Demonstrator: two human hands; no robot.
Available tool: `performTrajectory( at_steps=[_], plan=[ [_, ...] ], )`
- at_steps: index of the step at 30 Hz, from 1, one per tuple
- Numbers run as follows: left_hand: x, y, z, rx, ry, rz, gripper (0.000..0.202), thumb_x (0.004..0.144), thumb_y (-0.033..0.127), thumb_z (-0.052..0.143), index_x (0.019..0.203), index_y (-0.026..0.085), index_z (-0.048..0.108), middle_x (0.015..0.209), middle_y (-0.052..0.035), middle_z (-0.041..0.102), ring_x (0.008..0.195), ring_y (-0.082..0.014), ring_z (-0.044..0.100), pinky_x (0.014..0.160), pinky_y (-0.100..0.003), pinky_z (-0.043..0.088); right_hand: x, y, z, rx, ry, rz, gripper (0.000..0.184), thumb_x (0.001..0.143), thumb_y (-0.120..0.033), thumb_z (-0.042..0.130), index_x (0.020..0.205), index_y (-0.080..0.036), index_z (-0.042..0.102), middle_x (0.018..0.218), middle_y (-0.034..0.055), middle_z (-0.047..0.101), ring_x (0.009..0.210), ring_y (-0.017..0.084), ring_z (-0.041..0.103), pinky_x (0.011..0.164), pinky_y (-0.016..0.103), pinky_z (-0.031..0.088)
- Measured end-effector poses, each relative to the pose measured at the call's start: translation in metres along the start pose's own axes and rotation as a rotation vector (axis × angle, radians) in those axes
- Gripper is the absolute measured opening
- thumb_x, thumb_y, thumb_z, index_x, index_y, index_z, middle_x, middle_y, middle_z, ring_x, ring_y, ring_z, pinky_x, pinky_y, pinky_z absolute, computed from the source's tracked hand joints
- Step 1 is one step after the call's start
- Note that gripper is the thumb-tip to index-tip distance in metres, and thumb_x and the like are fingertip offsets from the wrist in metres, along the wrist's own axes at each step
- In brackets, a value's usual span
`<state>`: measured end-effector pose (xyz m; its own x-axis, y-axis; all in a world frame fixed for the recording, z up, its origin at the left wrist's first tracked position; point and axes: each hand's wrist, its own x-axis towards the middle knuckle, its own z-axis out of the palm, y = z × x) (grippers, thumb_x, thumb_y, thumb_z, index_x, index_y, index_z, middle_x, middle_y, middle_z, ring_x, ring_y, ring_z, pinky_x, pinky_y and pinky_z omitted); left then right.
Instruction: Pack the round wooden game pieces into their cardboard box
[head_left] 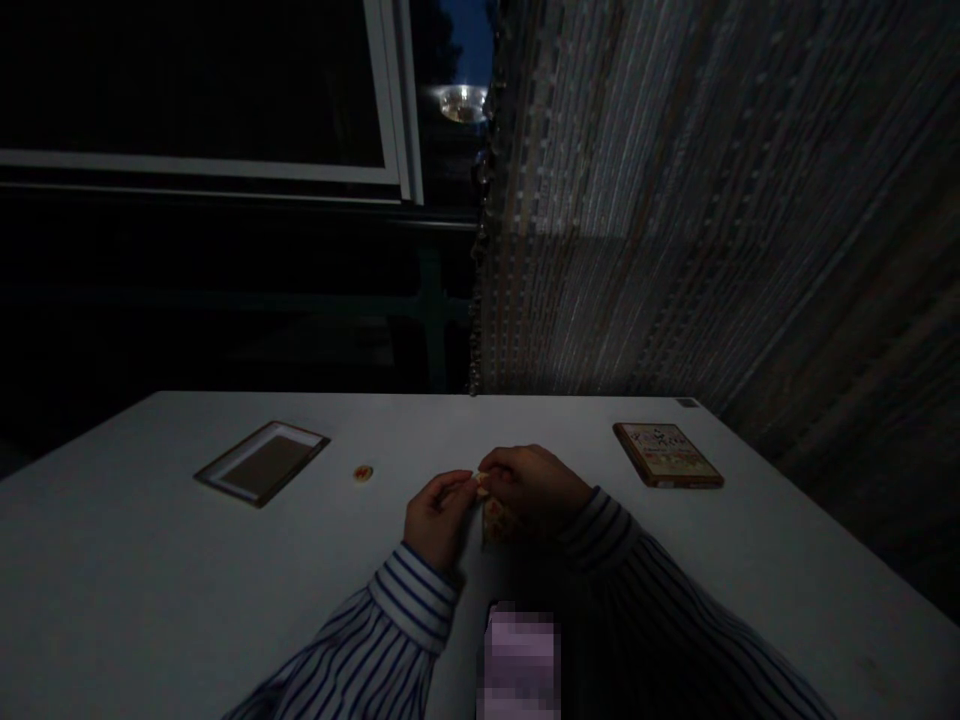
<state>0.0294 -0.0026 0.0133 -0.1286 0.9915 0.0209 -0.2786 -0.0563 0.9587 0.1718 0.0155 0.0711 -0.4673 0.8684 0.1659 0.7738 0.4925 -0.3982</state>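
Near the middle of the table, my left hand (437,515) and my right hand (536,487) meet, fingertips pinched on a small pale piece (481,482). Its exact shape is mostly covered by the fingers. Just below it, a sheet or cluster with orange-red round markings (495,520) shows partly under my right hand, in shadow; whether these are loose pieces or one sheet I cannot tell. To the left of my left hand lies a flat, round, cream disc (363,473) with a red mark, apart from both hands.
An open shallow box part (219,484) with a pale rim and brown inside lies at the left of the white table (135,570). A printed box (667,455) lies at the right. A blurred-out purple object (521,660) is at the near edge. Behind hangs a striped curtain (600,200).
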Motion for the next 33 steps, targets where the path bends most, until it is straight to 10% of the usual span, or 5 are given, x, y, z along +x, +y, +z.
performTrajectory(
  at_steps=[33],
  plan=[
    [0.005,-0.011,-0.006,-0.167,-0.052,-0.073,0.034,0.057,0.028,0.071,0.087,0.013,0.063,0.082,-0.006,0.068,0.075,-0.0164,0.063,0.071,-0.028,0.05,0.002,-0.001,-0.001,-0.048,-0.005,-0.17,0.027,0.078,-0.031,0.048,0.102,-0.021,0.057,0.092,0.0029,0.063,0.084,0.016,0.055,0.071,0.025,0.038]
  ],
)
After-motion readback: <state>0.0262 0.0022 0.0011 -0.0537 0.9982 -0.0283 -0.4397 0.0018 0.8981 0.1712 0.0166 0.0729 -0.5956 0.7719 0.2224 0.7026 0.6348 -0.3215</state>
